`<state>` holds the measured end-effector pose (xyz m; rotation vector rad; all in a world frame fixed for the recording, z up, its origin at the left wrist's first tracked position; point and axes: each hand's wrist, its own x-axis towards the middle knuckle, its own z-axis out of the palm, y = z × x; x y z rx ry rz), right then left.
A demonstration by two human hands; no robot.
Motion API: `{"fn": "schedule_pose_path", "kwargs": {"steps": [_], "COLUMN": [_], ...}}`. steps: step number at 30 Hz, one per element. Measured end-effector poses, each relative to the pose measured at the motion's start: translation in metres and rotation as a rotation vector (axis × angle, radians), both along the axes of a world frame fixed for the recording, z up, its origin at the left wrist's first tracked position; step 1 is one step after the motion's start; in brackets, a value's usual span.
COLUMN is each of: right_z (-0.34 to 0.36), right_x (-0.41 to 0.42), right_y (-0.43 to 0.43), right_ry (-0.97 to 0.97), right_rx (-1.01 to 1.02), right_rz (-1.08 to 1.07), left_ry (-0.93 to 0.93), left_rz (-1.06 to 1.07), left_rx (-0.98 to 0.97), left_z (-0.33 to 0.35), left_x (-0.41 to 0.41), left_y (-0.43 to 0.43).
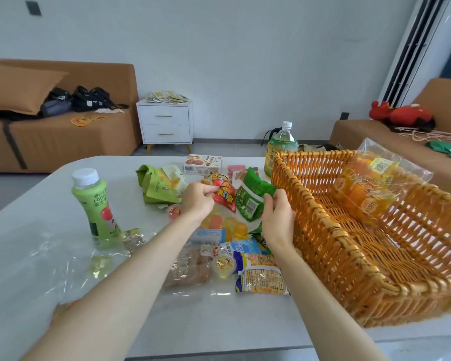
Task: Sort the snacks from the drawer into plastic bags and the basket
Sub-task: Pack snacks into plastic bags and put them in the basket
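My left hand (pixel 197 200) pinches a red snack packet (pixel 223 192) above the middle of the white table (pixel 219 321). My right hand (pixel 277 217) pinches a dark green snack packet (pixel 250 201) right beside the left wall of the orange wicker basket (pixel 323 235). Inside the basket, against its far right wall, leans a clear bag of orange-wrapped snacks (pixel 370 188). Loose snacks lie under my arms: jelly cups (pixel 223 264), a blue-and-yellow cracker pack (pixel 262 277), a clear bag of brown snacks (pixel 190 269). A crumpled clear plastic bag (pixel 44 259) lies at the near left.
A green apple-juice bottle (pixel 97 207) stands at the left of the table. A light green pouch (pixel 162 187), a small white box (pixel 202 165) and a large green drink bottle (pixel 281 147) sit at the far side. Sofas and a white nightstand (pixel 166 123) stand beyond.
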<state>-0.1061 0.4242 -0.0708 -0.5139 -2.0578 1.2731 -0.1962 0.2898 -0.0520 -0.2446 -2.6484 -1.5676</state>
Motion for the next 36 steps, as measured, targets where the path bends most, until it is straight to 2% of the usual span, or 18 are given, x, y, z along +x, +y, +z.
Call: {"fn": "schedule_pose_path", "kwargs": {"steps": [4, 10, 15, 17, 20, 24, 26, 28, 30, 31, 33, 36], "right_z": [0.021, 0.048, 0.034, 0.030, 0.020, 0.012, 0.012, 0.012, 0.013, 0.016, 0.023, 0.032], "right_x": [0.016, 0.050, 0.075, 0.081, 0.084, 0.082, 0.082, 0.084, 0.087, 0.090, 0.097, 0.106], "right_y": [-0.009, -0.043, -0.079, -0.090, -0.099, -0.092, -0.086, -0.082, -0.079, -0.080, -0.087, -0.103], "right_ry": [0.073, 0.195, 0.092, 0.103, 0.125, 0.109, 0.073, 0.018, -0.074, -0.105, -0.114, -0.063], "right_rx": [-0.296, -1.136, -1.460, -1.525, -1.388, -1.231, -1.117, -0.947, -0.622, -0.469, -0.305, -0.247], "right_rz": [0.018, 0.343, 0.422, 0.473, 0.502, 0.502, 0.524, 0.487, 0.431, 0.429, 0.457, 0.459], "left_ry": [-0.010, -0.125, -0.159, -0.167, -0.164, -0.137, -0.202, -0.291, -0.408, -0.482, -0.538, -0.506], "left_rz": [0.010, 0.011, -0.047, -0.070, -0.073, -0.103, -0.074, -0.022, -0.041, -0.080, -0.190, -0.240], "left_rx": [0.269, 0.702, 0.896, 0.927, 0.874, 0.606, 0.667, 0.817, 0.936, 0.935, 0.776, 0.605], "left_z": [0.024, 0.038, 0.033, 0.027, 0.016, 0.013, 0.015, 0.017, 0.017, 0.016, 0.014, 0.005], "left_x": [0.031, 0.093, 0.145, 0.164, 0.181, 0.192, 0.189, 0.182, 0.176, 0.174, 0.173, 0.174], "left_y": [-0.019, -0.055, -0.076, -0.081, -0.090, -0.110, -0.120, -0.131, -0.141, -0.145, -0.150, -0.150]}}
